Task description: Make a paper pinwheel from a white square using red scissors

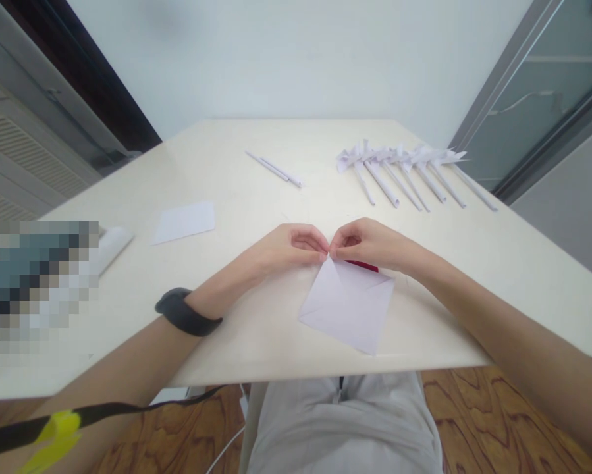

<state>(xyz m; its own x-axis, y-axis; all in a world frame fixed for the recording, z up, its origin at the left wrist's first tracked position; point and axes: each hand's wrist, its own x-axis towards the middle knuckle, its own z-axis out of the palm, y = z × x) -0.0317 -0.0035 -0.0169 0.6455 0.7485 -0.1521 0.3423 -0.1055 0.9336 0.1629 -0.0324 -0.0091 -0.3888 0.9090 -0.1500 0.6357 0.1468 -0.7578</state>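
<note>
A square sheet of white paper (349, 306) with creases along its diagonals lies near the table's front edge. At its far corner my left hand (300, 245) pinches the paper between thumb and fingertips. My right hand (367, 243) pinches the same corner from the other side, its fingertips touching those of the left. Partly hidden behind the sheet and under the right hand is a flat dark red object (362, 265); its kind cannot be made out.
Several white paper pinwheels (399, 161) on rolled sticks lie in a row at the back right. Two rolled paper sticks (274, 170) rest at the back middle. A white paper sheet (184, 222) lies left, near a blurred-out object (33, 283) on the white table (256, 329).
</note>
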